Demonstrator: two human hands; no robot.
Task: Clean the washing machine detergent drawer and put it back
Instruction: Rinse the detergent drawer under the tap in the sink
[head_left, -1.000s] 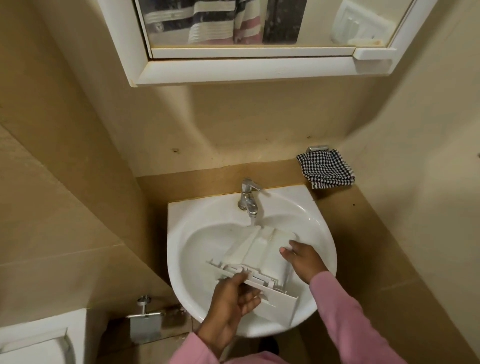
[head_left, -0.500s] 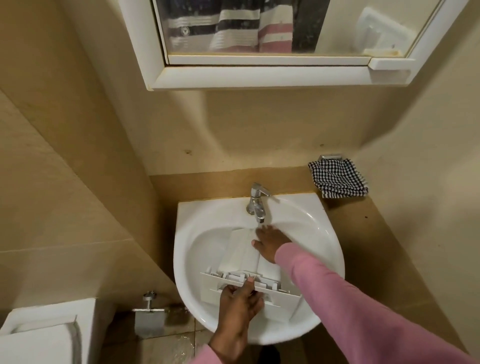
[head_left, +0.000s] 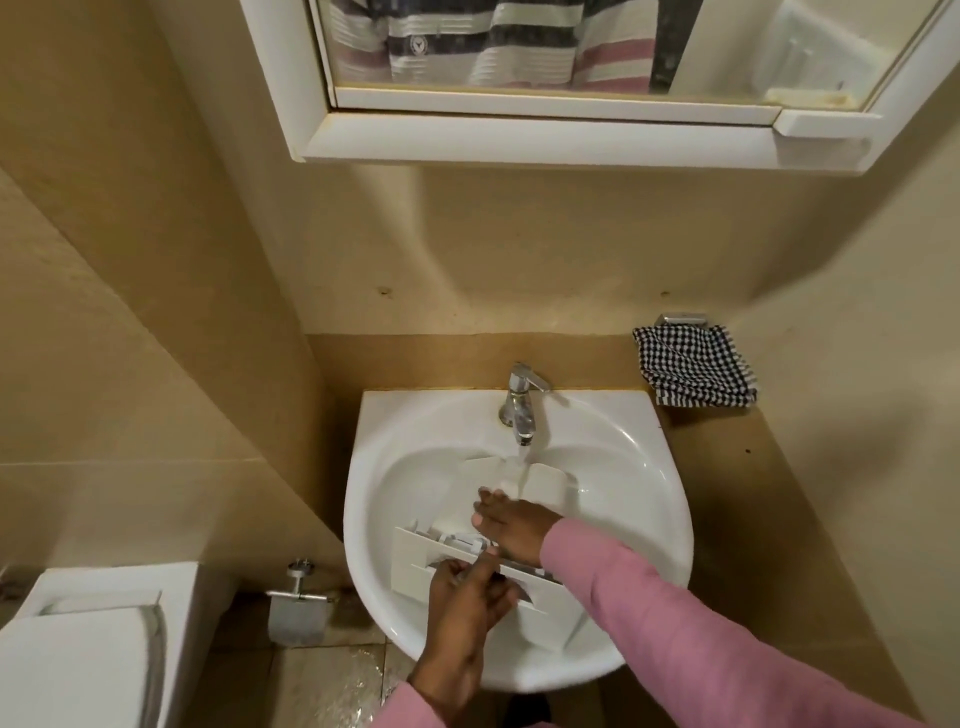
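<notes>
Left hand (head_left: 470, 592): fingers curled round the front panel of the detergent drawer (head_left: 545, 486). The grip apparently steadies the piece and angles its open side toward the water. Right hand (head_left: 511, 525): fingers fairly straight and close together, laid on the drawer's inner compartments just below the stream, seemingly to rub residue loose; it pinches nothing. Detergent drawer: white plastic, lying lengthwise in the sink (head_left: 628, 467), front panel nearest the person, far end under the tap (head_left: 519, 400). Tap: chrome, running, its water (head_left: 521, 460) striking the drawer's far end. Checked cloth (head_left: 696, 371): black and white, hung on a wall fitting to the right of the sink, well apart from both hands, with nothing between it and them; likely meant for drying. Mirror cabinet (head_left: 519, 140): above, no obstruction to the work. Toilet cistern (head_left: 98, 623) and paper holder (head_left: 298, 597): lower left, out of the way. Floor (head_left: 332, 680): appears wet, a probable slip risk. Washing machine: not in view.
</notes>
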